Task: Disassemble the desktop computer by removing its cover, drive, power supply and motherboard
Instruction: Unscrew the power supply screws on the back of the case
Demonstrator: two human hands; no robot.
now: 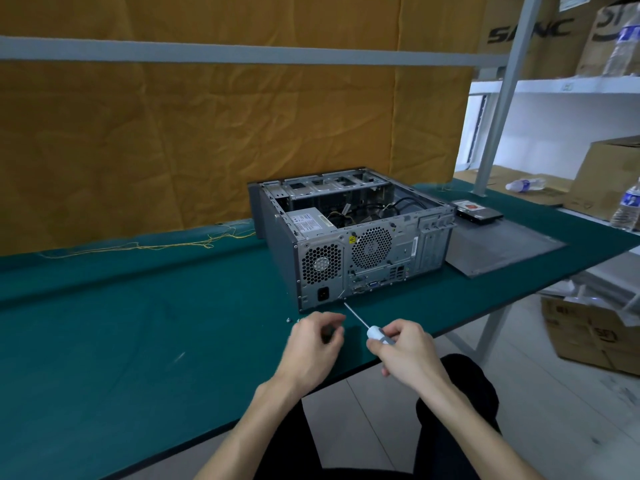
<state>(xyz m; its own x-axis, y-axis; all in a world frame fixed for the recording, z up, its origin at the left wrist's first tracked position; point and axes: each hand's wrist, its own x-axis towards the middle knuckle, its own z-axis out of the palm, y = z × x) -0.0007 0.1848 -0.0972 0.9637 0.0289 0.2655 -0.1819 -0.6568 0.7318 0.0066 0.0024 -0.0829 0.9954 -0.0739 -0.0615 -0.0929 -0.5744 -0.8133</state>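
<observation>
Head view: right hand (403, 351) gripping screwdriver (367, 325), tip at case (349, 237) rear; left hand (317, 344) fingers curled, contents unclear.

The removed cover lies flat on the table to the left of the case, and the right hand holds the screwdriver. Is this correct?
Not quite. In the head view the cover lies flat to the right of the case, not the left. The right hand does hold the screwdriver.
</observation>
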